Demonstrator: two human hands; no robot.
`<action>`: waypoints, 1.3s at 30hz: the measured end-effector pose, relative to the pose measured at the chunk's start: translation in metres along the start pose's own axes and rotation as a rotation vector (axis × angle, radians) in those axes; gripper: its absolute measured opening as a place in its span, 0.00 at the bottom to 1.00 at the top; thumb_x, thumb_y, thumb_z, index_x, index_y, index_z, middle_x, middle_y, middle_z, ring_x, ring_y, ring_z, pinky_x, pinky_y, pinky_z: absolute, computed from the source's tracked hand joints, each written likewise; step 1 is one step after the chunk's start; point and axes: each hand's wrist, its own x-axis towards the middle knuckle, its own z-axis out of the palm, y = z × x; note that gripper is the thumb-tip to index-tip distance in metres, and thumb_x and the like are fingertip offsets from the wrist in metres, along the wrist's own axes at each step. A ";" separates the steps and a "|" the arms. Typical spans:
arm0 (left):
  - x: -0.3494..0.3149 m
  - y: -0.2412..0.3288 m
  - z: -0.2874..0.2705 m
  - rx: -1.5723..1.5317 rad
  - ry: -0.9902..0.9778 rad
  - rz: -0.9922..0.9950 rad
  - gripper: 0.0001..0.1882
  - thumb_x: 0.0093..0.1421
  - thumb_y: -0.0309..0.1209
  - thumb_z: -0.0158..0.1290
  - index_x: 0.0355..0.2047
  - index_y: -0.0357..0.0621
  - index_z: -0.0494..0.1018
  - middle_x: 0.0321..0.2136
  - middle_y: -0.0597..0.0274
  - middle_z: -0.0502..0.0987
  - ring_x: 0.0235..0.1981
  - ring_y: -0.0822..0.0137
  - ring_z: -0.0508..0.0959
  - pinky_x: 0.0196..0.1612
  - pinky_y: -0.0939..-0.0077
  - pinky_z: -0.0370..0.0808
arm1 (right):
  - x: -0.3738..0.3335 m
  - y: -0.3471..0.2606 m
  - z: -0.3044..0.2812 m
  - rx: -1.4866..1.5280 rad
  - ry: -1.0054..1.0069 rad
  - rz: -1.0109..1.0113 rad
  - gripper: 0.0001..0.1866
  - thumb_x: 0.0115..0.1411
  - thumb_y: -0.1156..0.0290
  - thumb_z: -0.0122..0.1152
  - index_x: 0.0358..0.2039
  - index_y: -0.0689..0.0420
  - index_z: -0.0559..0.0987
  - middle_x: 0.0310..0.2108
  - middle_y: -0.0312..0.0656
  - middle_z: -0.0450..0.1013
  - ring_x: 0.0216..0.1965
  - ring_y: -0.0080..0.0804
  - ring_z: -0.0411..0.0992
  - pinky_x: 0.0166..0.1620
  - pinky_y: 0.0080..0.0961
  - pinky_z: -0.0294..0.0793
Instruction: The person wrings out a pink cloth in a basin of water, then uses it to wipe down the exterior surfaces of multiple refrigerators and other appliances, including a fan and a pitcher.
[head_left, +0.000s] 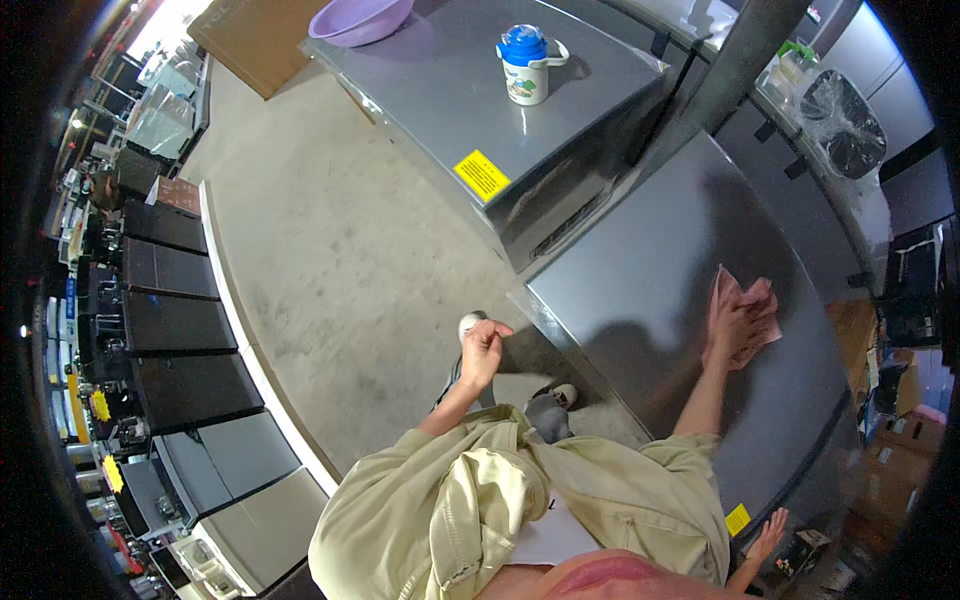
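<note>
Pink cloth (760, 312) lies under the right grip (732, 328).

Blue-lidded white bottle (526, 82), purple basin (362, 28), brown cardboard box (258, 42).

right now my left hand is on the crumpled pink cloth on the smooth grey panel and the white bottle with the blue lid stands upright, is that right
Not the left hand: the head view shows the right hand on the crumpled pink cloth on the smooth grey panel. The white bottle with the blue lid stands upright.
</note>
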 end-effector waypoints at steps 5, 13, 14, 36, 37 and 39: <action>0.067 -0.018 -0.051 -0.001 0.001 -0.014 0.12 0.49 0.15 0.42 0.27 0.40 0.74 0.24 0.56 0.73 0.26 0.62 0.71 0.32 0.73 0.68 | -0.126 -0.130 0.023 -0.046 -0.045 -0.685 0.34 0.58 0.49 0.44 0.61 0.50 0.55 0.60 0.49 0.53 0.63 0.47 0.47 0.62 0.47 0.42; 0.191 -0.027 -0.139 -0.034 -0.007 0.055 0.12 0.54 0.16 0.41 0.29 0.41 0.74 0.26 0.57 0.74 0.26 0.67 0.71 0.34 0.77 0.69 | -0.039 -0.037 0.071 -0.184 0.520 -0.096 0.19 0.61 0.62 0.43 0.48 0.60 0.70 0.42 0.48 0.69 0.43 0.41 0.69 0.50 0.39 0.63; 0.203 -0.028 -0.143 -0.025 -0.015 0.021 0.12 0.55 0.17 0.41 0.30 0.40 0.74 0.27 0.57 0.74 0.27 0.67 0.72 0.34 0.77 0.69 | -0.038 -0.038 0.071 -0.365 0.533 0.005 0.21 0.62 0.59 0.43 0.50 0.60 0.68 0.42 0.46 0.68 0.41 0.37 0.67 0.49 0.35 0.62; 0.458 0.043 0.015 -0.117 -0.140 0.421 0.59 0.40 0.34 0.68 0.59 0.27 0.36 0.56 0.37 0.50 0.59 0.48 0.53 0.61 0.60 0.50 | -0.018 -0.235 0.072 -0.180 -0.158 -0.057 0.29 0.64 0.51 0.33 0.62 0.51 0.54 0.62 0.46 0.53 0.62 0.41 0.52 0.64 0.38 0.42; 0.462 0.046 0.019 -0.111 -0.170 0.420 0.59 0.40 0.34 0.68 0.59 0.27 0.36 0.56 0.37 0.50 0.59 0.48 0.53 0.61 0.60 0.50 | -0.024 -0.209 0.079 -0.203 -0.077 0.009 0.28 0.64 0.51 0.33 0.61 0.50 0.55 0.60 0.46 0.55 0.61 0.40 0.53 0.63 0.38 0.44; 0.469 0.058 0.024 -0.274 -0.258 0.390 0.61 0.37 0.34 0.69 0.59 0.27 0.35 0.55 0.38 0.51 0.58 0.49 0.55 0.61 0.61 0.52 | -0.037 -0.143 0.088 -0.266 0.093 0.123 0.27 0.65 0.52 0.33 0.60 0.49 0.57 0.58 0.46 0.59 0.61 0.39 0.55 0.62 0.36 0.47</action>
